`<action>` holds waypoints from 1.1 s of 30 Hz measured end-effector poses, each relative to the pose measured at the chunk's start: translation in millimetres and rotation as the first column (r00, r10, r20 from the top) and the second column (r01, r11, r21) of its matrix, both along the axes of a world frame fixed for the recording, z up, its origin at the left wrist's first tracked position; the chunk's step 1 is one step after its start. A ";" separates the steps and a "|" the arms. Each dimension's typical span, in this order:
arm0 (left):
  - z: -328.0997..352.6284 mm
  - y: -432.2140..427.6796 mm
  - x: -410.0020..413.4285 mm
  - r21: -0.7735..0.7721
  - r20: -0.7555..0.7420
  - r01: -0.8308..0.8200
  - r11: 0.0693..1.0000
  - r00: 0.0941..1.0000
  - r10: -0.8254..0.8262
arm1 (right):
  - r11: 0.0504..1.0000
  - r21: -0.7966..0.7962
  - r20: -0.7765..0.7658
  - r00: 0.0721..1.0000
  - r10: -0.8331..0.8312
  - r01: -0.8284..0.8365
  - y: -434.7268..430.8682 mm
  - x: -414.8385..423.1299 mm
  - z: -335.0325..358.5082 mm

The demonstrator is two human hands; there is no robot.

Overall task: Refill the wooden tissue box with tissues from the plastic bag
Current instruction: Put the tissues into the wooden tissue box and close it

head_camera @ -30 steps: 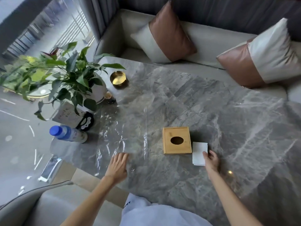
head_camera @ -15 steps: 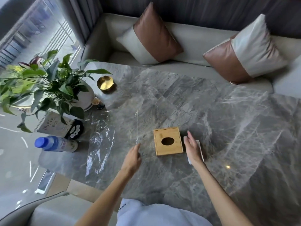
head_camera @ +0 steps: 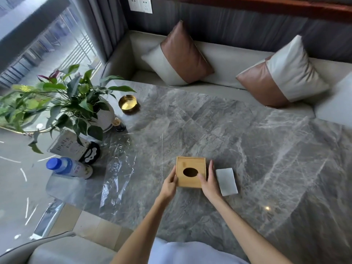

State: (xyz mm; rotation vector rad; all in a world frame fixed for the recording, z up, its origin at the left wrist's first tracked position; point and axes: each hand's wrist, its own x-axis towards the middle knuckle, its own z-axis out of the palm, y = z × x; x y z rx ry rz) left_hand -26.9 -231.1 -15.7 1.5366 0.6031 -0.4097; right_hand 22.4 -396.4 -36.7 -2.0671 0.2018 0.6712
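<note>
A square wooden tissue box point(head_camera: 190, 164) with an oval hole in its lid sits on the grey marble table point(head_camera: 247, 141). My left hand point(head_camera: 169, 184) grips its left side. My right hand point(head_camera: 209, 184) grips its right side, thumb on the lid near the hole. A white stack of tissues point(head_camera: 226, 181) lies flat just right of the box, beside my right hand. An empty clear plastic bag point(head_camera: 122, 164) lies spread on the table to the left of the box.
At the table's left end stand a potted plant point(head_camera: 76, 107), a gold bowl point(head_camera: 128, 104), a small dark jar point(head_camera: 119, 125), a card stand point(head_camera: 68, 146) and a lying blue-capped bottle point(head_camera: 68, 167). A sofa with two cushions point(head_camera: 182, 54) runs behind the table.
Both hands have come in from the table surface and the tissue stack onto the two sides of the wooden box. The tissue stack now lies uncovered beside it.
</note>
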 end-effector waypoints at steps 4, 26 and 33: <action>-2.3 -5.6 -0.1 0.029 0.010 -0.073 0.997 0.997 0.073 | 0.708 -0.482 0.220 0.711 0.668 -0.515 -11.5 1.4 0.7; -1.4 -18.1 5.0 0.196 0.005 -0.139 0.971 0.990 0.140 | 0.999 0.019 0.098 0.994 0.040 -0.042 3.4 113.2 27.0; 13.5 -111.8 23.1 0.283 0.160 0.076 0.956 0.979 -0.125 | 0.909 -0.021 -0.021 0.909 -0.417 0.416 -110.4 51.0 -8.1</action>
